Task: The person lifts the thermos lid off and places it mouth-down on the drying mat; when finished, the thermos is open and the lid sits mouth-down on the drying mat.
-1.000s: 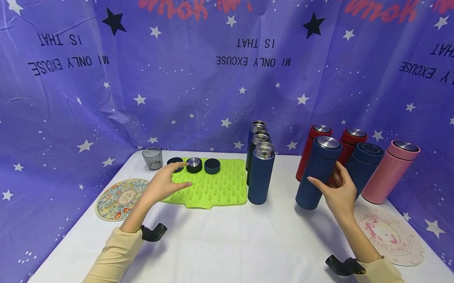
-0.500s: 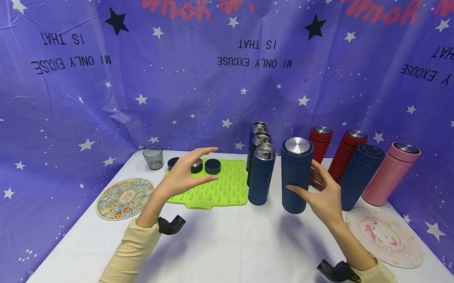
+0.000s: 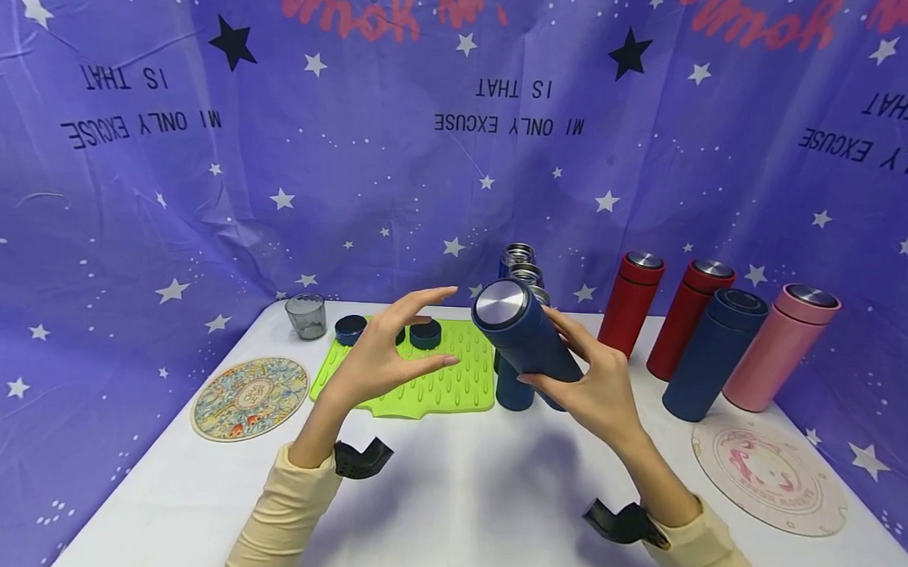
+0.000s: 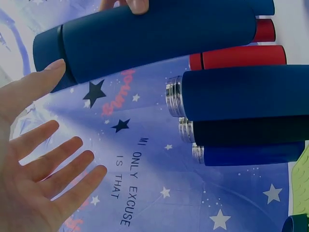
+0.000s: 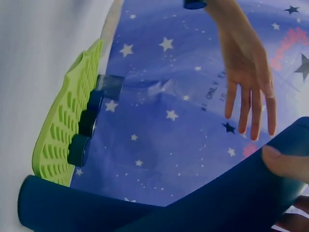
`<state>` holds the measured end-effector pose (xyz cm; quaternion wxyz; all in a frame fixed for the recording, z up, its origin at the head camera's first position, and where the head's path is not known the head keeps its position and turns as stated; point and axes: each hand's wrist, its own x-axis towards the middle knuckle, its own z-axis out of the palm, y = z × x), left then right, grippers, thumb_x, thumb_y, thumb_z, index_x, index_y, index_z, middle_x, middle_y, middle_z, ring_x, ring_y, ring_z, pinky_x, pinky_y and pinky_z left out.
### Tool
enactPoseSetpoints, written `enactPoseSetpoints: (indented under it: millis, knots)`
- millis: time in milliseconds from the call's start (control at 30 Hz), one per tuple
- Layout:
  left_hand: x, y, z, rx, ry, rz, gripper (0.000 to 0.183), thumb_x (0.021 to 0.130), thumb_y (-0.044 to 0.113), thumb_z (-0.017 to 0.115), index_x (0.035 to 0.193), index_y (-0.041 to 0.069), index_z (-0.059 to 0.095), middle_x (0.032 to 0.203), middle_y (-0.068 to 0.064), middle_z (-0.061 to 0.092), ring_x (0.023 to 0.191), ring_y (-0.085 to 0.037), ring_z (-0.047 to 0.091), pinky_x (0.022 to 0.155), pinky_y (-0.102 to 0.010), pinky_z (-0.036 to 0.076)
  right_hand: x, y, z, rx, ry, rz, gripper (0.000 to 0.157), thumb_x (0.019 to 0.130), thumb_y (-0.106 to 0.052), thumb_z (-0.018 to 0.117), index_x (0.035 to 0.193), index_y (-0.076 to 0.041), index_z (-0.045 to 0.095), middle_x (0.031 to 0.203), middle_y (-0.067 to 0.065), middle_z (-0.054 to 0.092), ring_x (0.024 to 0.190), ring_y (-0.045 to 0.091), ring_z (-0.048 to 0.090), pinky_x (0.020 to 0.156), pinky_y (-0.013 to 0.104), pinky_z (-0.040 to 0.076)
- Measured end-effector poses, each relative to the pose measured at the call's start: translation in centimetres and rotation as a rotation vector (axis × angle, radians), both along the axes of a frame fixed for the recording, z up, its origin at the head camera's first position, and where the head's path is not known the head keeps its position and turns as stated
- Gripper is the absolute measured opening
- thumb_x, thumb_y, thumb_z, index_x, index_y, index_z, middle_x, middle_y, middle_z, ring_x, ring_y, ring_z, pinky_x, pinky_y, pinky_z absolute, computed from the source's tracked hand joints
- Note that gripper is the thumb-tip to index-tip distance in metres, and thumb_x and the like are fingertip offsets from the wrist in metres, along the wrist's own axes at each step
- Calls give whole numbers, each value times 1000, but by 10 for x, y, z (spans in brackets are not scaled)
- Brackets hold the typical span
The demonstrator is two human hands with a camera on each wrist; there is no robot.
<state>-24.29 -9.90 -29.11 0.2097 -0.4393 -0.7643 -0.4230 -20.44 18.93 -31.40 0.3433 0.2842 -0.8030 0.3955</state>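
My right hand (image 3: 600, 397) grips a dark blue thermos flask (image 3: 534, 345) round its body, held above the table and leaning left. Its steel-topped lid (image 3: 502, 305) points toward my left hand (image 3: 380, 356). That hand is spread, thumb and fingers apart, with nothing in it. In the left wrist view its thumb overlaps the lid's edge. Behind the held flask stand three lidless flasks: a dark blue one (image 4: 241, 92), a black one (image 4: 241, 130) and a brighter blue one (image 4: 251, 153). The held flask partly hides them in the head view.
Three loose lids sit on a green ridged mat (image 3: 458, 384), one being a dark blue lid (image 3: 425, 334). A grey glass (image 3: 306, 317) and a patterned round mat (image 3: 250, 399) lie left. On the right are two red flasks (image 3: 630, 306), a blue flask (image 3: 714, 355), a pink flask (image 3: 782, 349) and a pink mat (image 3: 768, 474).
My right hand has lifted the blue flask from among those on the right, carried it left and tipped its lid leftward. My left hand has moved right, away from the lids.
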Motion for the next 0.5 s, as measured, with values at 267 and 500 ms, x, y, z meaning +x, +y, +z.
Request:
enactPoseSetpoints:
  millis: [267, 500]
  knots:
    - [2, 9, -3, 0, 47, -93, 82, 75, 18, 85, 145, 13, 42, 145, -2, 44, 129, -20, 45, 95, -34, 50, -1, -4, -6, 207, 63, -55, 86, 61, -15, 93, 138, -19, 55, 124, 8, 64, 110, 28, 62, 86, 48, 54]
    - [3, 19, -8, -62, 72, -177, 74, 73, 13, 86, 139, 9, 50, 140, -7, 50, 115, -16, 54, 84, -28, 55, -1, -3, -7, 358, 72, -63, 82, 63, -18, 91, 138, -22, 56, 128, 7, 62, 114, 28, 60, 86, 49, 53]
